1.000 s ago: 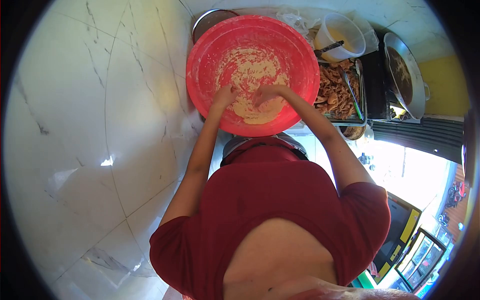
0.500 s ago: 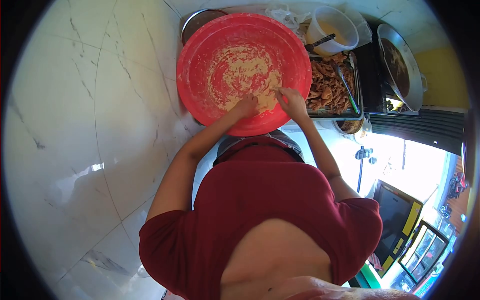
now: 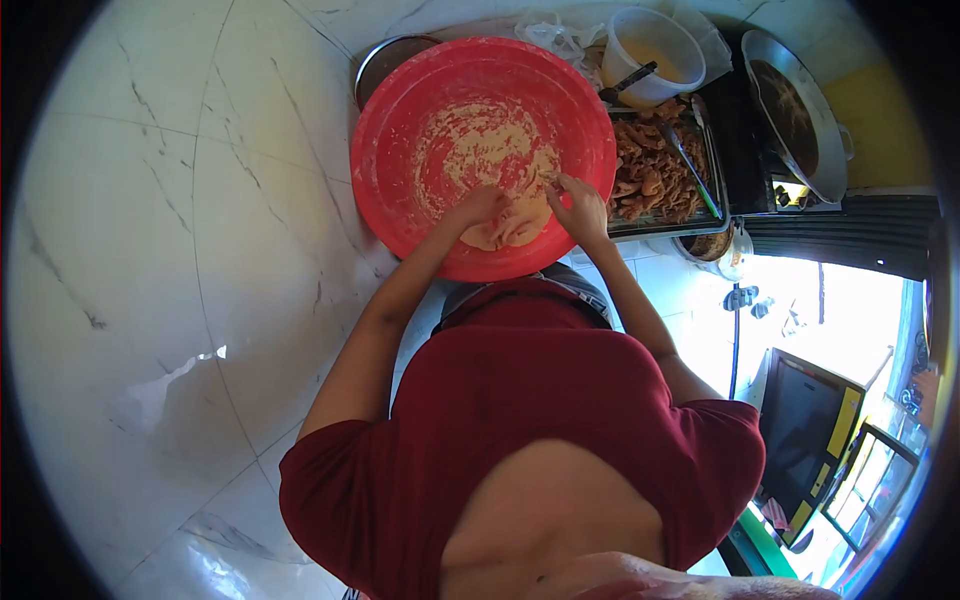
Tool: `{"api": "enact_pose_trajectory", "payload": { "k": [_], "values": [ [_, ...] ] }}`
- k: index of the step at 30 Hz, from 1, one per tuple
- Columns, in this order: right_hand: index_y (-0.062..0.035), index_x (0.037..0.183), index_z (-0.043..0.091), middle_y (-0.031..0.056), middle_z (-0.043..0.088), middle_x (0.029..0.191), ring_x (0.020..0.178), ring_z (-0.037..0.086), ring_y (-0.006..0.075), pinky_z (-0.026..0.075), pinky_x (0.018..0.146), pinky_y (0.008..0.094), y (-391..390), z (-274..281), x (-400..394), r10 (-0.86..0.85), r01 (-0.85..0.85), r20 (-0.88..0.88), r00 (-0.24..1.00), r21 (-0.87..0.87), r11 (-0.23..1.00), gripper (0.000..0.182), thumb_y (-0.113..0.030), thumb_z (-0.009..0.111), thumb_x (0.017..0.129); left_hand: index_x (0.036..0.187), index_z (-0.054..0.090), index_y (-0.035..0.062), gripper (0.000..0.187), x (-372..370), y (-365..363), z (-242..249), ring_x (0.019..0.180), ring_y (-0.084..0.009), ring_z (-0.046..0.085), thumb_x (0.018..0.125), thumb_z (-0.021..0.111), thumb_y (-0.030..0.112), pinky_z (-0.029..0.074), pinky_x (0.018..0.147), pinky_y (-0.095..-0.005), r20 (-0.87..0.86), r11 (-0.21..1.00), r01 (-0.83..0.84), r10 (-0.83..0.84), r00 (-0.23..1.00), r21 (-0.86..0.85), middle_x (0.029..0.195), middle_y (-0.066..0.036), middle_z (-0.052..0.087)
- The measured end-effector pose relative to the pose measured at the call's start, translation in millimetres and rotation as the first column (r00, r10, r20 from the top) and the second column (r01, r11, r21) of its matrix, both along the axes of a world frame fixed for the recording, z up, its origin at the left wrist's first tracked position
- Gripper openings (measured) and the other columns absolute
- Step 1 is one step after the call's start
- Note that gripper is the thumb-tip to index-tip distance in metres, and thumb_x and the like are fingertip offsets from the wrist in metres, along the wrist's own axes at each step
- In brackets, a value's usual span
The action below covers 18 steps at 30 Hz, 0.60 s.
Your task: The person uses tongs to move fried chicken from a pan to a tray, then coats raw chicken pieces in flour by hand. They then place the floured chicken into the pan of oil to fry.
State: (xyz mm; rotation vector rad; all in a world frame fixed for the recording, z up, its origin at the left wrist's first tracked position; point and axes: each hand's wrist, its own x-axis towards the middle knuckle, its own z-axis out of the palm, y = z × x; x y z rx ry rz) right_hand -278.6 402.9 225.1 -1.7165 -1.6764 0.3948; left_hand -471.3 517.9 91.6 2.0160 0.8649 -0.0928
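Note:
A large red basin (image 3: 375, 170) holds pale flour-like powder (image 3: 490, 145), spread in smears over its bottom. Inside its near part, my left hand (image 3: 485, 205) has curled fingers beside pale, floury pieces (image 3: 515, 225); its fingertips are partly hidden and what they grip is unclear. My right hand (image 3: 582, 210) is over the basin's right side, thumb and fingers bent together at a small pale bit too blurred to name. The two hands are apart, the floury pieces lying between and just below them.
Right of the basin, a tray (image 3: 665, 232) holds browned fried pieces (image 3: 650, 170) and tongs (image 3: 690, 165). Behind stand a white tub (image 3: 655, 55) with a dark-handled utensil, plastic bags (image 3: 560, 38) and a metal rim (image 3: 385, 60). A large pan of dark liquid (image 3: 790, 115) is farther right.
My left hand has moved slightly left, showing more of the pale floury pieces. My right hand has shifted slightly left and down. The whole view has shifted a little.

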Motion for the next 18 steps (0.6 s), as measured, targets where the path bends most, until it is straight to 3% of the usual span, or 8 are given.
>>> {"api": "enact_pose_trajectory", "payload": {
  "k": [1,4,7,10,13,18],
  "values": [
    [-0.0106,0.099,0.061,0.0097,0.061,0.08,0.076,0.059,0.0278,0.047,0.068,0.038,0,0,-1,-0.006,0.006,0.007,1.0,-0.014,1.0,0.023,-0.023,0.056,0.081,0.102,0.058,-0.0031,0.04,-5,8,-1,0.078,-0.0333,0.061,0.085,0.05,0.032,0.047,0.068,-0.04,-0.033,0.995,-0.039,0.042,0.999,0.089,0.085,-0.021,0.061],
    [-0.0102,0.099,0.061,0.0101,0.061,0.081,0.076,0.059,0.0279,0.047,0.068,0.038,1,-4,0,-0.017,0.017,0.02,1.0,0.008,1.0,0.023,-0.023,0.056,0.081,0.102,0.057,-0.0033,0.045,-9,12,11,0.081,-0.0346,0.06,0.081,0.057,0.036,0.047,0.07,-0.0407,-0.039,0.988,-0.133,0.137,0.99,0.08,0.092,-0.022,0.06],
    [-0.0096,0.099,0.061,0.0106,0.062,0.081,0.076,0.059,0.0279,0.047,0.068,0.0379,1,-3,-1,-0.019,0.018,0.063,0.998,0.014,1.0,0.023,-0.023,0.056,0.081,0.102,0.055,-0.0022,0.053,0,-10,29,0.09,-0.0348,0.057,0.072,0.065,0.041,0.046,0.076,-0.0411,-0.144,0.975,-0.136,0.162,0.976,0.176,0.103,-0.022,0.055],
    [-0.0094,0.099,0.061,0.0104,0.062,0.08,0.075,0.059,0.0281,0.047,0.068,0.038,1,-4,0,-0.003,0.002,0.051,0.999,0.005,1.0,0.023,-0.023,0.056,0.081,0.101,0.055,0.0012,0.061,3,-14,16,0.098,-0.0336,0.052,0.062,0.072,0.046,0.045,0.081,-0.0404,-0.155,0.946,0.058,-0.008,0.988,0.32,0.109,-0.021,0.049],
    [-0.0093,0.099,0.061,0.0098,0.062,0.081,0.075,0.059,0.0278,0.046,0.069,0.038,1,-4,-1,-0.005,0.006,0.042,0.999,-0.027,1.0,0.023,-0.023,0.056,0.081,0.102,0.056,0.0046,0.065,8,-16,19,0.1,-0.0299,0.05,0.057,0.075,0.047,0.044,0.083,-0.0389,-0.188,0.938,0.053,0.013,0.982,0.342,0.108,-0.017,0.049],
    [-0.0093,0.1,0.06,0.0089,0.061,0.079,0.076,0.06,0.0269,0.046,0.068,0.0374,2,-7,0,0.006,-0.005,0.043,0.999,-0.034,0.999,0.023,-0.022,0.058,0.08,0.102,0.057,0.0078,0.052,19,-38,15,0.096,-0.0311,0.054,0.066,0.068,0.043,0.046,0.079,-0.0401,-0.262,0.949,0.129,-0.051,0.964,0.289,0.102,-0.017,0.054]
  ]
}}
